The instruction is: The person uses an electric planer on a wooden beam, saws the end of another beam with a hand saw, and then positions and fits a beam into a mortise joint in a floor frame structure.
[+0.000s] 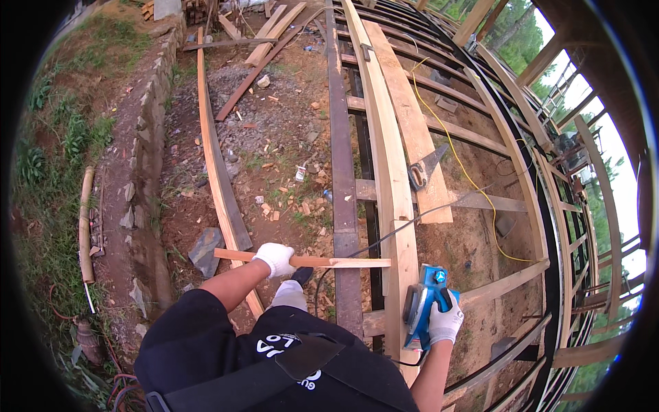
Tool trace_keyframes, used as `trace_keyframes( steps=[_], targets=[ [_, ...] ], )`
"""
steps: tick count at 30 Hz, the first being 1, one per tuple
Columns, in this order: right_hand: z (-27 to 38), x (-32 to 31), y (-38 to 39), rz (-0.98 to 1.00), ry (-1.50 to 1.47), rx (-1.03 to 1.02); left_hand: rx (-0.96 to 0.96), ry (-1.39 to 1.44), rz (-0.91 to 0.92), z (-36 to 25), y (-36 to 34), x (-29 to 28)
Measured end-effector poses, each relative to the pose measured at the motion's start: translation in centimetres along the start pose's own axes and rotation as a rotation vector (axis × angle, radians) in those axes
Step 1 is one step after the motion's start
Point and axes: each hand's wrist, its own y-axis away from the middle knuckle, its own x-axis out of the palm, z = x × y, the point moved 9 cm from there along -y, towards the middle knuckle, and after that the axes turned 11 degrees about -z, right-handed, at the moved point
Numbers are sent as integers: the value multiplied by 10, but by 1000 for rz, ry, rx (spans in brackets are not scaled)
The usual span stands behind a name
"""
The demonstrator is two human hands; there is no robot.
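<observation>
My left hand (pixel 274 259), in a white glove, is closed around a thin wooden strip (pixel 322 262). The strip lies crosswise, its right end over a long pale timber beam (pixel 390 172). In my right hand (pixel 445 323), also gloved, is the handle of a blue electric planer (pixel 425 299). The planer is at the right side of the beam's near part; whether it touches the wood I cannot tell. Farther off, a handsaw (pixel 431 165) lies on a wide plank (pixel 408 117) right of the beam.
A dark beam (pixel 343 151) runs left of the pale one, above dirt and rubble. Cross joists (pixel 480 141) span the frame on the right, with a yellow cord (pixel 473 185) draped over them. A long curved-looking board (pixel 213 144) and a flat stone (pixel 206 252) lie left.
</observation>
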Motion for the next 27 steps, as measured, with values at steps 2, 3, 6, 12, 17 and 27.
trace_keyframes(
  steps=[2, 3, 6, 12, 17, 27],
  targets=[
    [-10, -6, 0, -11, -29, 21, 17, 55, 45, -3, 2, -5],
    [-7, -9, -3, -19, -37, 36, 34, 99, 46, -3, 0, -17],
    [-10, 1, -6, 29, -15, 104, -197, 640, -305, 69, 4, -36],
    [3, 3, -8, 14, -57, 40, -1005, 823, -788, 361, 107, 1],
    [-13, -14, 2, -53, -23, 86, -642, 519, -627, 181, 34, -55],
    [-36, -22, 42, 191, -177, 70, 253, 225, 17, -180, -94, 4]
  ],
)
